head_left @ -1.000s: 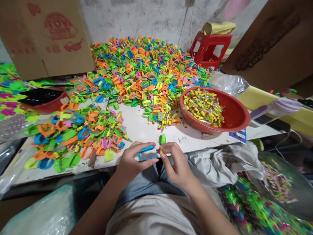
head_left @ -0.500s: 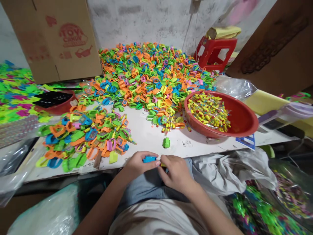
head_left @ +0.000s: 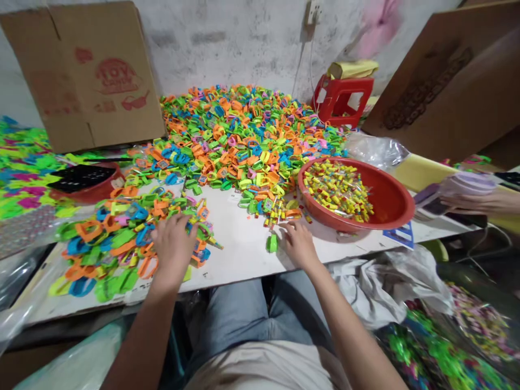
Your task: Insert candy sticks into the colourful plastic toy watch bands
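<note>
My left hand is over the smaller heap of toy watches at the left front of the white table. Its fingers are spread, and no object shows in them. My right hand is low over the table with its fingers apart, just right of a lone green toy watch. Beyond its fingertips lie several small yellow candy tubes, at the front of the large heap of toy watches. Whether those fingertips touch anything is unclear.
A red basin of wrapped yellow tubes stands right of my right hand. Another person's hand is at the far right beside a lilac object. Cardboard boxes and a red stool stand behind. White plastic sacking hangs at the front edge.
My hands have parted from above my lap, where the left held a blue toy watch. The left is now at the left heap, the right near the green watch. Another person's hand has appeared.
</note>
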Motion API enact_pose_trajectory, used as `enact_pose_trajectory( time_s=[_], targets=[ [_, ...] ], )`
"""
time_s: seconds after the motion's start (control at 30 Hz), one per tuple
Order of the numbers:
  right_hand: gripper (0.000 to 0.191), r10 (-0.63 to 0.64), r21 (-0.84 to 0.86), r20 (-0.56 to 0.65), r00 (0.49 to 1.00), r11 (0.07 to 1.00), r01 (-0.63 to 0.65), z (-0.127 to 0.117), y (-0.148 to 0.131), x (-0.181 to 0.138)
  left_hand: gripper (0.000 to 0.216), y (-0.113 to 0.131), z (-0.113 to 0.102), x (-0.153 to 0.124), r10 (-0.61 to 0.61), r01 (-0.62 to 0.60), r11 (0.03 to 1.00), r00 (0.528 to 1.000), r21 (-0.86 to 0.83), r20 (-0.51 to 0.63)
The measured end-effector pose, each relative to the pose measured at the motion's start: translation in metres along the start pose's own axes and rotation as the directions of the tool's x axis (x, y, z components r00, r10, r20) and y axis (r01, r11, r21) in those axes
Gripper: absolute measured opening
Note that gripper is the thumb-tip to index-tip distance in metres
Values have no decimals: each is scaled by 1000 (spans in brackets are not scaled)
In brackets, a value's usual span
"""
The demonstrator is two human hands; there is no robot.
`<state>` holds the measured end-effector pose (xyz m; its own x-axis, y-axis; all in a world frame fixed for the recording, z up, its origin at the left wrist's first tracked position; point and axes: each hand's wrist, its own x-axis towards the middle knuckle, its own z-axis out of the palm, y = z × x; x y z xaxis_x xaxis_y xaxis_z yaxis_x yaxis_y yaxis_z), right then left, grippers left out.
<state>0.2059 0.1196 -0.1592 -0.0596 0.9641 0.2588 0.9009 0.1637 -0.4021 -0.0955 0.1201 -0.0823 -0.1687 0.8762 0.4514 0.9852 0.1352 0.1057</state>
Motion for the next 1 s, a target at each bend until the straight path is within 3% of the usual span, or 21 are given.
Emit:
enact_pose_trajectory(
  time_s=[0.13,0.23,0.33,0.43,0.53,0.67,0.83,0.93,1.0],
  targets=[
    [29,-83,59,63,995,995,79,9,-3,24,33,3,12,-6,43,-43,997,999,58,-5],
    [29,-91,73,66,994,994,86,17,-12,34,32,22,17,3,117,-116,993,993,-29,29],
    [27,-40,79,56,998,996,35,21,-16,37,36,53,33,31,240,-201,958,952,-202,191],
    [21,46,111,17,999,993,-48,18,-12,33,49,88,63,62,326,-244,927,899,-285,291],
    [13,135,181,-45,990,976,-125,12,-2,25,53,113,94,82,343,-234,917,874,-322,343],
    [15,194,322,-111,975,935,-150,6,9,6,43,120,115,87,364,-222,890,872,-399,327],
    [22,104,545,-87,991,838,-40,4,-3,-20,38,104,102,67,348,-179,829,907,-530,239],
    [20,37,696,-116,993,716,54,-3,-22,-30,40,92,75,37,350,-171,776,918,-607,188],
    [18,27,717,-160,987,690,97,-10,-36,-35,39,86,54,9,390,-167,691,905,-703,168]
  ],
)
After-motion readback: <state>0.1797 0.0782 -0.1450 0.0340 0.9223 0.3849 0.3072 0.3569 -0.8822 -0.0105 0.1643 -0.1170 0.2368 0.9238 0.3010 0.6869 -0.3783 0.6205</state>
